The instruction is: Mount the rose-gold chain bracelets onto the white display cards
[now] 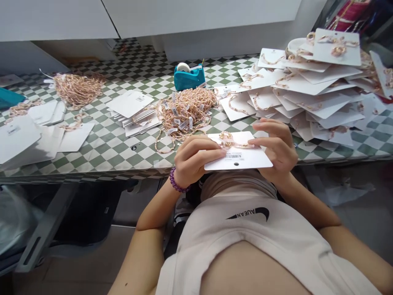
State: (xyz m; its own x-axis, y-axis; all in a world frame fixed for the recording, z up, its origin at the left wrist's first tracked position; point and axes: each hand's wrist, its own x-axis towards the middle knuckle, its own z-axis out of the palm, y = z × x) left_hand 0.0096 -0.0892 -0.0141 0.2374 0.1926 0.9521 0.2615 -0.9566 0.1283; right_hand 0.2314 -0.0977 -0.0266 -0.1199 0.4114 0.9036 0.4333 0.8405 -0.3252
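A white jewellery card (254,160) with a barcode and a small round hole is held above the table's front edge. Across its upper part lies a pink-and-gold beaded strand (227,143). My left hand (196,157), with a purple bead bracelet (176,180) at the wrist, is closed on the card's left side, its fingers over the strand's end. My right hand (278,149) is at the card's right side. One fingertip presses the strand onto the card, and another finger is raised; its thumb is hidden.
Behind the hands lies a heap of tagged beaded strands (187,108), with a teal tape dispenser (189,78) beyond it. White cards (132,104) are stacked to its left. A tall pile of carded strands (325,86) fills the right. Another strand bundle (78,90) sits at left.
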